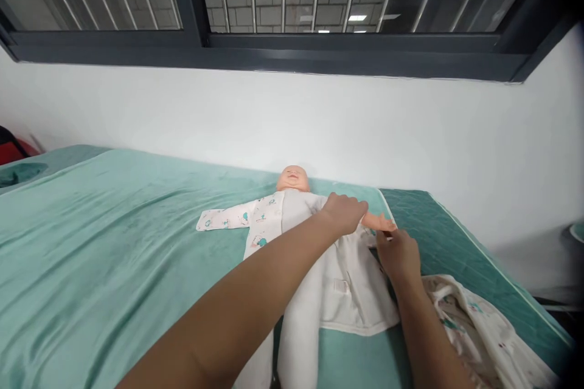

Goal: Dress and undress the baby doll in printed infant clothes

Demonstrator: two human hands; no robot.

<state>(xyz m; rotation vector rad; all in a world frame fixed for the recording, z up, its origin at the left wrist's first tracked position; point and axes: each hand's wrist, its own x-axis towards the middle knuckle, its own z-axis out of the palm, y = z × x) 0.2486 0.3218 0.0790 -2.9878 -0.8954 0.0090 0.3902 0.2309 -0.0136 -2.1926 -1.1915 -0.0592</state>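
A baby doll (293,179) lies on its back, its head toward the wall. It wears white clothing, with a printed baby jacket (264,219) over its left-of-picture side and that sleeve stretched out. The jacket's other half (353,298) lies spread open beside the body, plain inner side up with a small label. My left hand (345,211) is closed around the doll's arm near the sleeve edge. The doll's bare hand (379,221) sticks out past it. My right hand (401,255) is pinched at the doll's fingertips, beside the printed sleeve; what lies between its fingers is hidden.
A green sheet (137,225) covers the bed, with a darker green cover (438,237) at right. Another printed garment (483,328) lies crumpled beside my right forearm. The white wall (228,115) and a barred window (292,6) stand behind. Something red and black (13,146) sits far left.
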